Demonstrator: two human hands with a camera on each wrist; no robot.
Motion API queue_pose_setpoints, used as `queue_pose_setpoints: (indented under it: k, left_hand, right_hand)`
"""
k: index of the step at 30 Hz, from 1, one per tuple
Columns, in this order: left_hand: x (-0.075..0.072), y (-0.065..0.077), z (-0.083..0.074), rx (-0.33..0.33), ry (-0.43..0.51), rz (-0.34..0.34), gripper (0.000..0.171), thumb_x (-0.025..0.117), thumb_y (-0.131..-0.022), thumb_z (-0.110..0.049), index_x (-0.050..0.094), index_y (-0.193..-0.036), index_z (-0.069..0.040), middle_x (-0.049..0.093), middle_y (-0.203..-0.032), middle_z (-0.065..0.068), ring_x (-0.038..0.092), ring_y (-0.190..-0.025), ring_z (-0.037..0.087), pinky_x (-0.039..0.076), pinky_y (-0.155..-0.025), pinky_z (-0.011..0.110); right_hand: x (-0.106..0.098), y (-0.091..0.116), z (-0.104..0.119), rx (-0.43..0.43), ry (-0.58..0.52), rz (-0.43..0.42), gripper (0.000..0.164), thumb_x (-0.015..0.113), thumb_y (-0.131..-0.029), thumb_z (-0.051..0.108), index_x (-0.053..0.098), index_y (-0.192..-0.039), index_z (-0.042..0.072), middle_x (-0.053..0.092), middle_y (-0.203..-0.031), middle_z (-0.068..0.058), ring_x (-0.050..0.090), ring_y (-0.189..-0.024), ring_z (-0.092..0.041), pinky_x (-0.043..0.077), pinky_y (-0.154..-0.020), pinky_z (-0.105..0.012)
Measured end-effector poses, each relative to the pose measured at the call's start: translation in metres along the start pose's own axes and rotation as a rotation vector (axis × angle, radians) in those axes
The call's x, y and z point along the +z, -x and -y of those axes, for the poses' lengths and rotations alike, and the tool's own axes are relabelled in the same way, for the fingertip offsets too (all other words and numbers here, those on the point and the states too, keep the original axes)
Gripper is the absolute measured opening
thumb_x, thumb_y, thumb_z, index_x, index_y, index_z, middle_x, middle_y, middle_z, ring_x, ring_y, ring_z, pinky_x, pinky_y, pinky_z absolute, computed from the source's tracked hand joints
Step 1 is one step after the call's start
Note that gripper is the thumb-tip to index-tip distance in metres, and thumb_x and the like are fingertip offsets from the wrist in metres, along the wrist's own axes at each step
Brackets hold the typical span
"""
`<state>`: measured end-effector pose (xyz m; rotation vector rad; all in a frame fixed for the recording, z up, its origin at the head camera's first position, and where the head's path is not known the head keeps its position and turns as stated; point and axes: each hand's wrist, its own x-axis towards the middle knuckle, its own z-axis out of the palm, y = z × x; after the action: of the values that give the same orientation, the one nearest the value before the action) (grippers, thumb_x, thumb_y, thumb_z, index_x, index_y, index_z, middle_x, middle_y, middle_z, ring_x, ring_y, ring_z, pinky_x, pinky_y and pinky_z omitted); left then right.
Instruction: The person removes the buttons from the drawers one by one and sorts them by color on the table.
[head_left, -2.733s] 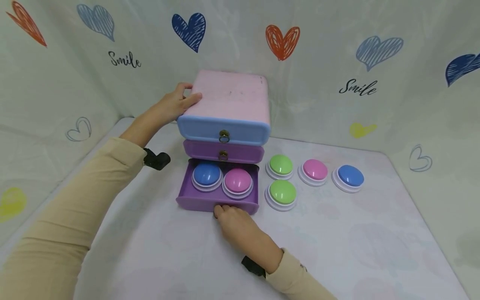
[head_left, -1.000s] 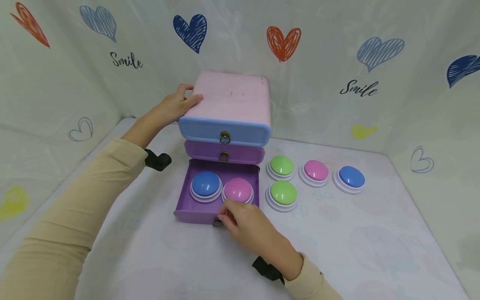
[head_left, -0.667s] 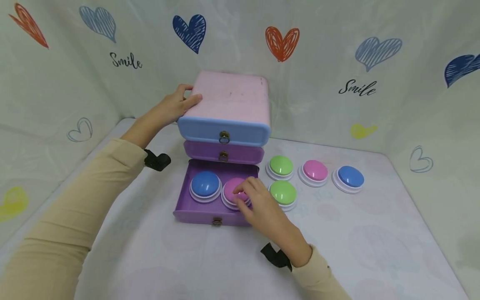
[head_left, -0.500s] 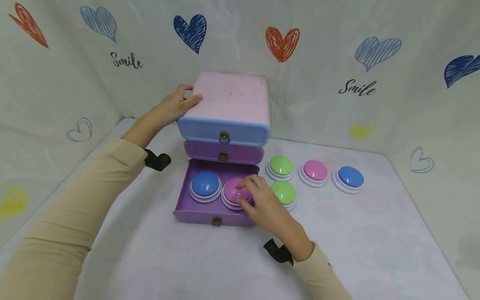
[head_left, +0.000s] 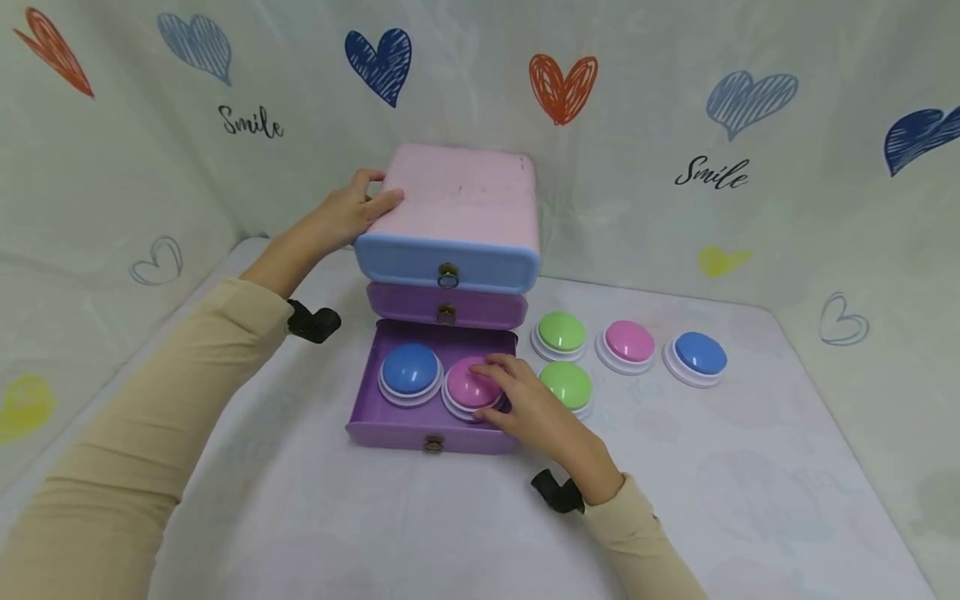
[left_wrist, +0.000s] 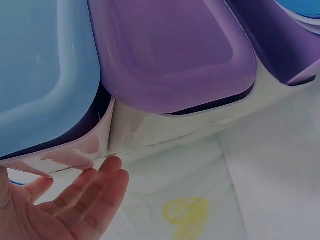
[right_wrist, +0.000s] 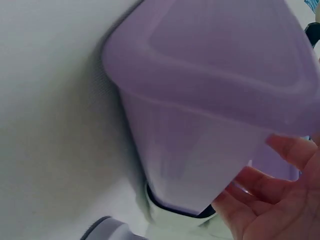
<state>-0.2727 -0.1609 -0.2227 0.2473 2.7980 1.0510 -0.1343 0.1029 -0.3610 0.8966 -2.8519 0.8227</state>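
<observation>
In the head view, my left hand [head_left: 347, 212] rests on the left side of a small drawer cabinet [head_left: 457, 192], thumb on its pink top. The left wrist view shows those fingers [left_wrist: 102, 192] loosely straight against the wall. A purple bottom drawer [head_left: 386, 435] is pulled out, holding a blue push button [head_left: 409, 369] and a pink push button [head_left: 467, 386]. My right hand [head_left: 536, 408] reaches over the drawer's right side, fingers and thumb curved around the pink button's right half. In the right wrist view, its fingers [right_wrist: 265, 187] hang over the drawer wall; the button is hidden.
Right of the cabinet stand two green push buttons, one behind [head_left: 562, 332] and one nearer [head_left: 566, 385], partly covered by my right hand. Farther right are another pink button [head_left: 630, 342] and blue button [head_left: 699, 353]. The upper blue drawer [head_left: 420, 262] and middle purple drawer [head_left: 405, 304] are closed.
The bottom drawer has come farther out toward me. My right hand has left its ring handle, moved up and right, and come around the pink button. The left hand has stayed put.
</observation>
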Motion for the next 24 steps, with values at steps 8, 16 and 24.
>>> queue_pose_setpoints:
  k: [8, 16, 24]
  left_hand:
    - [0.000, -0.005, -0.001, -0.001, -0.015, 0.004, 0.077, 0.030, -0.093, -0.059, 0.001, -0.150, -0.015, 0.035, -0.143, 0.025, 0.050, -0.114, 0.038, 0.042, -0.094, 0.052]
    - [-0.002, -0.009, -0.002, 0.000, -0.005, 0.015, 0.077, 0.029, -0.093, -0.058, 0.000, -0.150, -0.015, 0.036, -0.142, 0.026, 0.049, -0.115, 0.038, 0.040, -0.096, 0.051]
    - [-0.001, -0.008, -0.005, -0.015, -0.003, 0.014, 0.076, 0.030, -0.093, -0.058, 0.002, -0.150, -0.015, 0.036, -0.143, 0.025, 0.048, -0.115, 0.037, 0.039, -0.096, 0.051]
  right_hand:
    - [0.000, -0.005, -0.011, -0.038, 0.049, 0.025, 0.059, 0.073, -0.080, 0.025, 0.052, -0.133, 0.012, 0.043, -0.139, -0.019, 0.037, -0.130, -0.033, 0.038, -0.104, -0.045]
    - [0.001, -0.012, -0.019, -0.038, 0.124, 0.068, 0.059, 0.072, -0.080, 0.032, 0.051, -0.135, 0.020, 0.043, -0.140, -0.018, 0.036, -0.130, -0.034, 0.031, -0.108, -0.046]
    - [0.004, -0.013, -0.022, -0.076, 0.153, 0.028, 0.056, 0.072, -0.080, 0.033, 0.054, -0.132, 0.021, 0.050, -0.134, -0.017, 0.040, -0.126, -0.034, 0.032, -0.106, -0.045]
